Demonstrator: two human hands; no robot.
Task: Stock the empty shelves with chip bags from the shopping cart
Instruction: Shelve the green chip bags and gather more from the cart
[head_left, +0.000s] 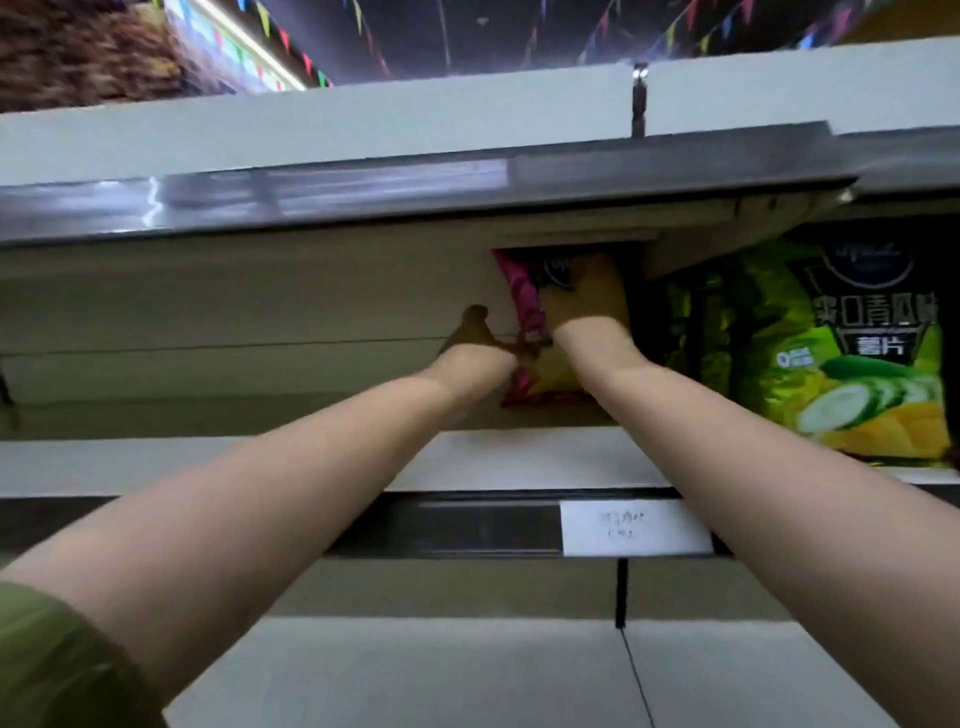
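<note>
A pink chip bag (522, 306) stands upright deep on the middle shelf (498, 462), near its back wall. My right hand (587, 299) is pressed on the bag's front, fingers wrapped over its top part. My left hand (475, 335) holds the bag's lower left edge, thumb raised. Both arms reach far in under the shelf above. The bag's right half is hidden by my right hand. Green cucumber chip bags (852, 353) stand right of it. The shopping cart is out of view.
The upper shelf's metal lip (415, 197) hangs low over my arms. A white price label (636, 527) sits on the middle shelf's front rail. The shelf stretch left of the pink bag is bare. A lower white shelf (467, 675) lies beneath.
</note>
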